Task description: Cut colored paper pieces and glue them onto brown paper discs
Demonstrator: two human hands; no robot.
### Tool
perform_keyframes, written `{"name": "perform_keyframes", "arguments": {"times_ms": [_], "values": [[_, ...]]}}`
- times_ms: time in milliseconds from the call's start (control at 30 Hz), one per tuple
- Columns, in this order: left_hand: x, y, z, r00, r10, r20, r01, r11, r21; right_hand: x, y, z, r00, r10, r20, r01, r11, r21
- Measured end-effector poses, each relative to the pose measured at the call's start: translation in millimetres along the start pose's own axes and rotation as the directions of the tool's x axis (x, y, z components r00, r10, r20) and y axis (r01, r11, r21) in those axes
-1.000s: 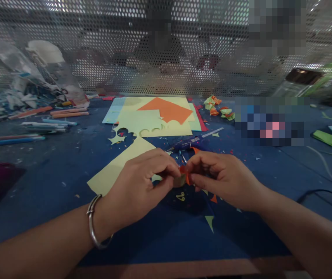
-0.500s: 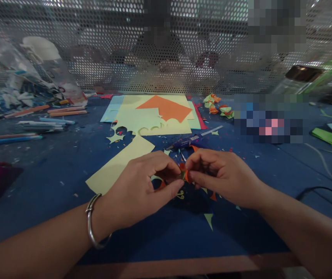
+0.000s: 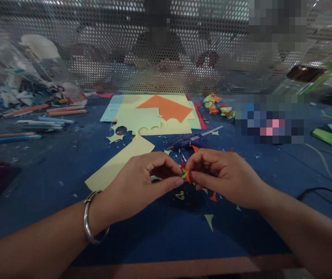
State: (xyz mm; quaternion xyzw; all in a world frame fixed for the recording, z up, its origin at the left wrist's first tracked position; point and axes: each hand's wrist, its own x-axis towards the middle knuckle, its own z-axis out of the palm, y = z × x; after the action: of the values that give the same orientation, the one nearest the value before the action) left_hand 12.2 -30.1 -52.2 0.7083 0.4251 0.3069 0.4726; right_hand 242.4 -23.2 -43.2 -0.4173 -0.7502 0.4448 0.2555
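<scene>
Between my two hands is a small orange and green paper flower (image 3: 186, 175). My left hand (image 3: 145, 182), with a silver bangle (image 3: 88, 221) on its wrist, pinches the green side with thumb and fingertips. On the orange side, the thumb and fingers of my right hand (image 3: 224, 174) are closed on the same piece. Just beyond the hands lies a dark blue pen-like tool (image 3: 183, 142). A curled pale paper strip (image 3: 180, 195) and a green paper scrap (image 3: 209, 221) rest on the blue tabletop nearer to me.
Stacked coloured sheets, an orange sheet (image 3: 168, 107) on top, lie at the back centre. A pale yellow strip (image 3: 116, 164) is left of my hands. Crumpled paper flowers (image 3: 211, 102) sit behind on the right. Pens (image 3: 42, 126) and a bottle (image 3: 55, 69) stand left. A perforated metal screen (image 3: 110, 50) closes the back.
My hands stay nearly in place around the paper flower. The left fingers and the flower have shifted slightly, showing more of its green part.
</scene>
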Motion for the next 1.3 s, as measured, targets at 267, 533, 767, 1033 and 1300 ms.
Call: {"name": "perform_keyframes", "arguments": {"times_ms": [267,533,767,1033,1300], "values": [[1.4,0.9,-2.0,0.998,-0.059,0.022,0.06,0.996,-0.067,-0.2,0.3,-0.2,1.0,0.013,0.0,-0.013,1.0,-0.01],[-2.0,6.0,1.7,0.994,0.1,-0.05,-0.088,0.975,0.204,1.2,-2.2,1.6,1.0,-0.023,-0.002,0.023,1.0,0.008],[0.2,-0.4,6.9,0.998,0.045,-0.033,-0.039,0.986,0.162,2.8,-2.2,4.6,1.0,-0.005,0.003,0.005,1.0,0.01],[4.4,-2.8,15.9,0.996,-0.064,-0.07,0.058,0.995,-0.085,1.9,-2.9,7.4,0.989,-0.143,-0.033,0.138,0.984,-0.115],[3.4,-1.1,15.3,0.986,-0.118,-0.118,0.098,0.981,-0.168,3.5,0.3,10.6,0.964,-0.25,-0.092,0.223,0.947,-0.231]]}}
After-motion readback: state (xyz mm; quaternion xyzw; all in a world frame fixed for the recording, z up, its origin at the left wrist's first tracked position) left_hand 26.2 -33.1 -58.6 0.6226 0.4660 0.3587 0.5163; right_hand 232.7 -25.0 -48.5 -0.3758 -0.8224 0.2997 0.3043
